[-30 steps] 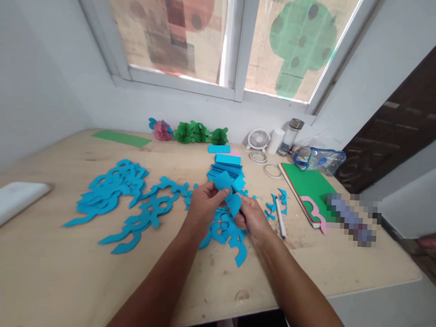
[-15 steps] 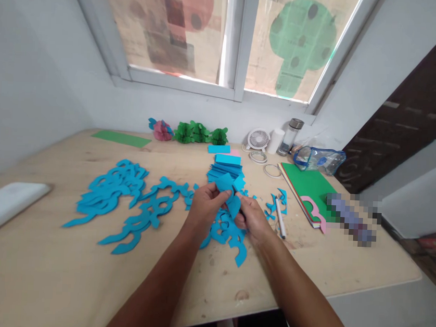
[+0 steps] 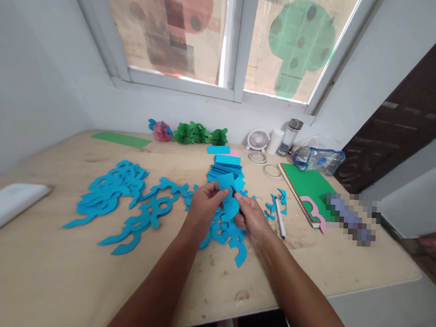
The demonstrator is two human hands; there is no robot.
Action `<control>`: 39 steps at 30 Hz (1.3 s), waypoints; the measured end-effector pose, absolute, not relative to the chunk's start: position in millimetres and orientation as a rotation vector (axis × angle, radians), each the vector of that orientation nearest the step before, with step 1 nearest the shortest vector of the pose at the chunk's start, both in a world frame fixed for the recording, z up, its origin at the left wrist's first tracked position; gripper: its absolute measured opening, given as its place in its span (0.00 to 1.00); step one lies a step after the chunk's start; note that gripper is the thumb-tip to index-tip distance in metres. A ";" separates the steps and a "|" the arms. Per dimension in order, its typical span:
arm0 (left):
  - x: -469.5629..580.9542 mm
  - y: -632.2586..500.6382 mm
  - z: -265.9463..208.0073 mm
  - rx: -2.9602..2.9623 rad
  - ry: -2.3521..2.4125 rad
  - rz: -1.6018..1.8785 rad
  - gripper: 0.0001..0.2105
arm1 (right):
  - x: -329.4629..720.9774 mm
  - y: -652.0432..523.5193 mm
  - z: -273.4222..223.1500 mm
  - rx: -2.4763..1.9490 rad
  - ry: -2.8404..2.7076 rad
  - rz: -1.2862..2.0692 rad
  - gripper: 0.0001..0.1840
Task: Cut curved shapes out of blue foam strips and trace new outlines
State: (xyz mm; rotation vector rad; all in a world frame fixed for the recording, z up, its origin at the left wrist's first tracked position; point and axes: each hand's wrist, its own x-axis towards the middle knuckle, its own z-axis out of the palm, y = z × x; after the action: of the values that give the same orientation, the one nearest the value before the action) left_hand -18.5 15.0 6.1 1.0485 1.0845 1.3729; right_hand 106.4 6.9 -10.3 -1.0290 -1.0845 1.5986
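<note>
My left hand (image 3: pixel 206 204) pinches a piece of blue paper (image 3: pixel 231 210) above the middle of the table. The paper's lower part has a rounded, cut outline. My right hand (image 3: pixel 251 214) is closed around a pair of dark scissors (image 3: pixel 241 212), mostly hidden by the fingers and the paper. Their dark blades meet the paper's right side. Under both hands lie blue cut-out paper shapes (image 3: pixel 239 249). Just beyond them is a stack of folded blue paper strips (image 3: pixel 228 160).
Curly blue paper cut-outs (image 3: pixel 112 188) are heaped at left. A white marker (image 3: pixel 279 218) lies right of my hands, by blue scraps (image 3: pixel 282 197). Coloured sheets (image 3: pixel 307 182) lie farther right. Along the back stand a small fan (image 3: pixel 258 139), a bottle (image 3: pixel 290 137) and green paper decorations (image 3: pixel 198 132).
The blue paper has turned slightly between my hands, so its rounded lower part shows wider. Both hands stay in nearly the same place.
</note>
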 end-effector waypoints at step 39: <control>-18.8 18.4 2.2 1.023 1.084 1.432 0.11 | 106.6 6.5 -7.7 -1.083 -1.086 1.598 0.31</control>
State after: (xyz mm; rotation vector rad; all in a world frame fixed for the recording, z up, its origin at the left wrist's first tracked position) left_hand -18.8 18.4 2.2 1.0228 1.0840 1.4319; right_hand 106.6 6.5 -7.7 -1.0829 -1.0857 1.5984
